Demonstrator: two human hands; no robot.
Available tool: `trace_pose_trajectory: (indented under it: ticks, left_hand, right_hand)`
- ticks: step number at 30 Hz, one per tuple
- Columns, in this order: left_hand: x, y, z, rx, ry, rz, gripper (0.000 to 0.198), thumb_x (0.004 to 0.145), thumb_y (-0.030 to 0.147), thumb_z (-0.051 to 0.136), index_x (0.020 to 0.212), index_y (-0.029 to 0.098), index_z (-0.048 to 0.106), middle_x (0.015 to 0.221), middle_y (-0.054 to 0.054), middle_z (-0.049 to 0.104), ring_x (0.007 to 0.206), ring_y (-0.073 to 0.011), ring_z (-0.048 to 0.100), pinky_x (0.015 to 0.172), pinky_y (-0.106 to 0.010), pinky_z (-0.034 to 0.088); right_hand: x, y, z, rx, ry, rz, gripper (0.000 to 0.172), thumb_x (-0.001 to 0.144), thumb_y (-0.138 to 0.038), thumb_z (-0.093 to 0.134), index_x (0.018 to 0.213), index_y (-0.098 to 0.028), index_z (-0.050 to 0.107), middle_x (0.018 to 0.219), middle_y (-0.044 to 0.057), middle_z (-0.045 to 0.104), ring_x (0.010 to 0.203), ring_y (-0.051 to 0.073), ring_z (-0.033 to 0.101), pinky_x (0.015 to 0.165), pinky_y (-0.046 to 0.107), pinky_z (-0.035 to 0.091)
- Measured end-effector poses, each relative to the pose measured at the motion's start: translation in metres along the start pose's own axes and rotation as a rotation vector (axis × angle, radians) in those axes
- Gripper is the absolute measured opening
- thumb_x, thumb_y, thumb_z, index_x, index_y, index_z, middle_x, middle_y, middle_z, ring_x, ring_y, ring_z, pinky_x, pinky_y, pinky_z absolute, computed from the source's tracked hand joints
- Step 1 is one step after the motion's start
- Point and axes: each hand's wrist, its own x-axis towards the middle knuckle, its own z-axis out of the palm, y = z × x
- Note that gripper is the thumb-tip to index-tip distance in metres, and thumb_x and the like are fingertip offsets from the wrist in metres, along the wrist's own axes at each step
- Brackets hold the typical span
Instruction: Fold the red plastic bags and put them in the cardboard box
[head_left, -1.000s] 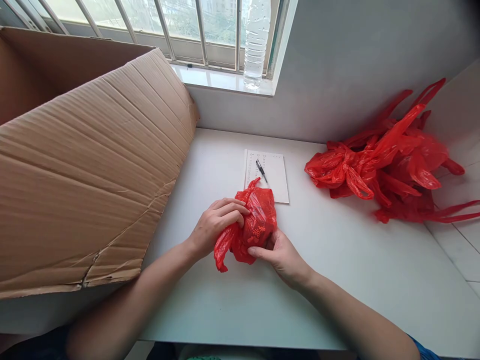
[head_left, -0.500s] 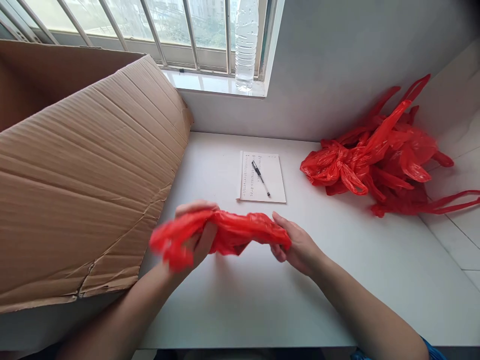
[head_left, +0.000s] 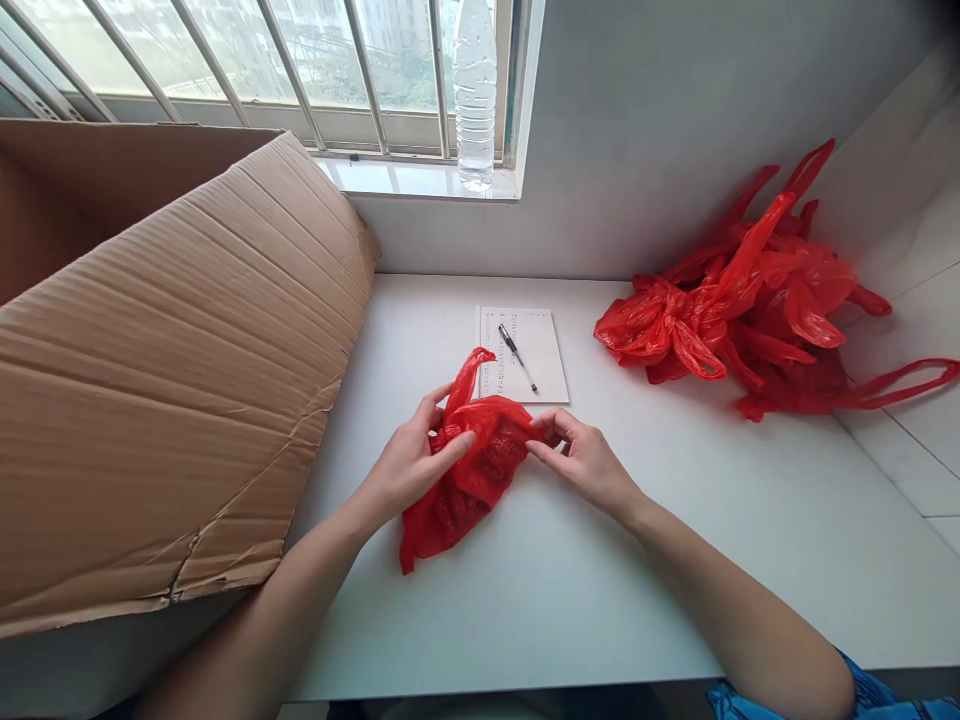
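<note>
Between my hands, over the white table, is a crumpled red plastic bag (head_left: 480,465), one handle sticking up at its top left and a corner hanging toward me. My left hand (head_left: 414,458) grips its left side, thumb across the front and fingers behind. At the bag's right edge, the thumb and fingertips of my right hand (head_left: 581,455) pinch the plastic. Just beyond the bag lies a notepad (head_left: 547,350) with rows of small marks, and a black-and-clear pen (head_left: 517,357) rests on it.
A large open cardboard box (head_left: 195,370) fills the left side. Several red plastic bags (head_left: 735,310) are heaped at the back right of the white table (head_left: 585,590), against the wall. A clear water bottle (head_left: 475,110) stands on the sill of the barred window.
The bag was stretched sideways between my hands; now it is bunched and hangs lower, a handle pointing up. My left hand has turned, its thumb now in front. The view has shifted slightly.
</note>
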Motion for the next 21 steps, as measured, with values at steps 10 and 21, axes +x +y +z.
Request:
trace_pose_trajectory:
  ticks: [10, 21]
  left_hand:
    - [0.0, 0.003, 0.007, -0.362, -0.11, -0.165, 0.046, 0.091, 0.055, 0.054, 0.116, 0.018, 0.065, 0.099, -0.006, 0.07, 0.086, -0.0207, 0.065, 0.072, -0.029, 0.052]
    - [-0.03, 0.051, 0.055, -0.653, 0.008, 0.026, 0.036, 0.091, 0.048, 0.059, 0.11, 0.018, 0.054, 0.089, -0.004, 0.066, 0.074, -0.0136, 0.061, 0.067, -0.023, 0.047]
  right_hand:
    - [0.009, 0.014, -0.011, -0.035, 0.097, 0.048, 0.03, 0.087, -0.041, 0.054, 0.113, -0.025, 0.057, 0.08, -0.002, 0.061, 0.062, 0.015, 0.055, 0.062, 0.03, 0.046]
    - [-0.026, -0.034, 0.036, 1.084, -0.221, 0.254, 0.057, 0.086, -0.065, 0.053, 0.125, -0.023, 0.059, 0.116, 0.009, 0.068, 0.105, 0.028, 0.065, 0.086, 0.043, 0.053]
